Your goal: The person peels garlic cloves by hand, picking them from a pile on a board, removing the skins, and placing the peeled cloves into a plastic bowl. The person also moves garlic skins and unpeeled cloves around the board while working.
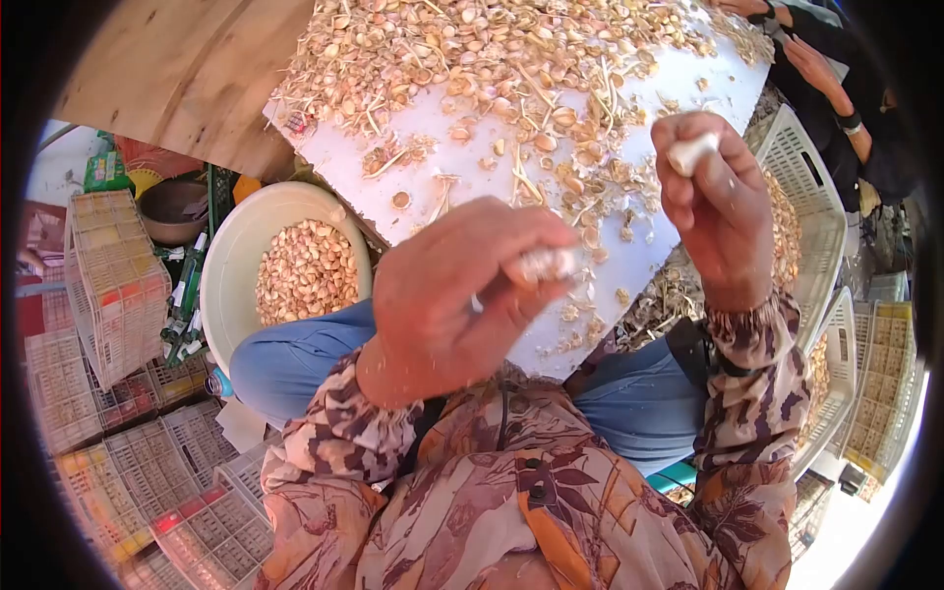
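Observation:
My left hand is closed around a pale garlic bulb, pinched between thumb and fingers over the near part of a white board. Off to the right and higher, my right hand is raised with a white piece of garlic gripped between thumb and fingertips. Its exact shape is partly hidden by the fingers. Loose cloves, papery skins and dry stalks lie scattered on the board beneath both hands, heaping into a large pile of garlic at the far side.
A round pale tub with peeled-apart cloves stands by my left knee. Plastic crates are stacked at left, and white crates with garlic stand at right. Another person's hand shows at top right. A wooden board lies top left.

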Tool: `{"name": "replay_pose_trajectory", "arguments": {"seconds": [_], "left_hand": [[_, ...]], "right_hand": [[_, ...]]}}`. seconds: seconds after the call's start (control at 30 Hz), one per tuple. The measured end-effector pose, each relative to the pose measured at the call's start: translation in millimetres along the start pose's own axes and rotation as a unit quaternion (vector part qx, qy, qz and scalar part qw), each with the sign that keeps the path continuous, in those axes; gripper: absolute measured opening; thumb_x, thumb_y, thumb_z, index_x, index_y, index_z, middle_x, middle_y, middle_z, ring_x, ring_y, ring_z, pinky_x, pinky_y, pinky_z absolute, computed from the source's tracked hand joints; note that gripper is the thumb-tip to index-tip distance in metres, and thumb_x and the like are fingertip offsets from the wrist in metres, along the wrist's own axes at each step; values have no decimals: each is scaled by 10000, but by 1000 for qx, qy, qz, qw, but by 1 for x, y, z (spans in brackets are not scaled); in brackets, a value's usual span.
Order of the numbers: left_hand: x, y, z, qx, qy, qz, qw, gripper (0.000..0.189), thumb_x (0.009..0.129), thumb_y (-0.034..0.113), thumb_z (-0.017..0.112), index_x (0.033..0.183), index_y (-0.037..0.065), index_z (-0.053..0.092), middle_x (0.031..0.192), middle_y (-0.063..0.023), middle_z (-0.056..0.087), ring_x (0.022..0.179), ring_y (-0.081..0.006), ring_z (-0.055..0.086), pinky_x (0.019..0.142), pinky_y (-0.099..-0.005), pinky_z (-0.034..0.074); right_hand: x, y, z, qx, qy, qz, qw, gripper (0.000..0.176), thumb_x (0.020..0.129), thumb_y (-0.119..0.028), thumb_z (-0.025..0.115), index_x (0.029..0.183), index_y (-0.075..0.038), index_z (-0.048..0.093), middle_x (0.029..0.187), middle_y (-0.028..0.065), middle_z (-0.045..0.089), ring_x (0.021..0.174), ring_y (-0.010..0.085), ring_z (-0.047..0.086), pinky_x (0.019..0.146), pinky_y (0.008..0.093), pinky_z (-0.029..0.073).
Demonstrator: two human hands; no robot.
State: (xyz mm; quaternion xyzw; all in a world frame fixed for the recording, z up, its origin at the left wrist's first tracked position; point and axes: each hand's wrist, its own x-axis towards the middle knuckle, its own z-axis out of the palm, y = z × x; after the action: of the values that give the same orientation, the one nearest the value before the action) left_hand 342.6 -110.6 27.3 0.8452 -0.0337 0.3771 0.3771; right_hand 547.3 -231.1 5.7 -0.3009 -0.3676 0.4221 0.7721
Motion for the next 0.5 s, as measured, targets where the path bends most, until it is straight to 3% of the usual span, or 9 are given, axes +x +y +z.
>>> {"name": "replay_pose_trajectory", "arguments": {"seconds": [0.03,0.07,0.1,0.13,0.17,0.3,0.37,0.43,0.5], "left_hand": [[-5,-15,3,21,29,-73,997,261,798,33,663,1052,6,612,849,-7,586,578,-79,455,528,-200,378],[-5,-21,4,30,37,-74,996,261,798,33,663,1052,6,612,849,-7,586,578,-79,455,528,-200,378],[-4,-26,6,5,25,-153,988,264,826,57,649,1079,4,598,845,10,573,615,-50,444,560,-181,372],[-5,-28,9,-22,12,-233,972,269,855,81,636,1107,2,584,841,27,560,651,-22,434,592,-162,365],[-6,-30,12,-19,17,-234,972,269,855,81,636,1107,2,584,841,27,560,651,-22,434,592,-162,365],[-8,-35,24,-104,14,-283,953,336,882,76,597,1202,3,523,855,51,536,701,4,418,626,-144,352],[-10,-36,26,-124,21,-286,950,350,892,77,580,1226,3,504,853,55,529,718,3,419,637,-145,351],[-12,-36,30,-188,33,-313,930,340,885,131,593,1209,44,536,768,30,482,665,-48,428,616,-199,391],[-14,-37,32,-169,42,-287,942,349,896,131,572,1229,39,522,775,29,471,667,-54,422,623,-198,388]], "right_hand": [[-4,-3,18,21,-105,-38,993,210,897,-115,563,1062,14,570,898,120,620,640,100,597,498,188,467],[-7,2,40,110,-205,-60,971,249,875,-98,588,1071,52,555,929,183,609,602,101,583,460,173,449],[-3,-1,47,185,-336,14,923,133,878,-99,594,896,32,606,896,285,609,611,237,650,531,242,550],[3,0,62,199,-377,-31,904,128,877,-76,587,847,46,614,856,296,614,632,267,655,535,259,558],[7,1,76,211,-415,-78,882,142,875,-52,580,798,60,622,817,308,618,652,297,661,539,276,565],[0,-7,107,287,-443,-14,849,117,809,-31,651,774,80,659,749,233,625,541,246,612,473,274,497],[-15,11,132,421,-242,-253,837,52,787,55,627,765,89,659,767,253,627,575,268,620,531,290,518],[-8,-3,113,407,-274,-253,834,55,776,105,601,767,102,655,776,271,624,581,263,626,524,285,524],[-4,-28,96,289,-352,-38,889,50,769,109,605,761,101,654,797,279,626,598,255,635,533,275,536]]}}
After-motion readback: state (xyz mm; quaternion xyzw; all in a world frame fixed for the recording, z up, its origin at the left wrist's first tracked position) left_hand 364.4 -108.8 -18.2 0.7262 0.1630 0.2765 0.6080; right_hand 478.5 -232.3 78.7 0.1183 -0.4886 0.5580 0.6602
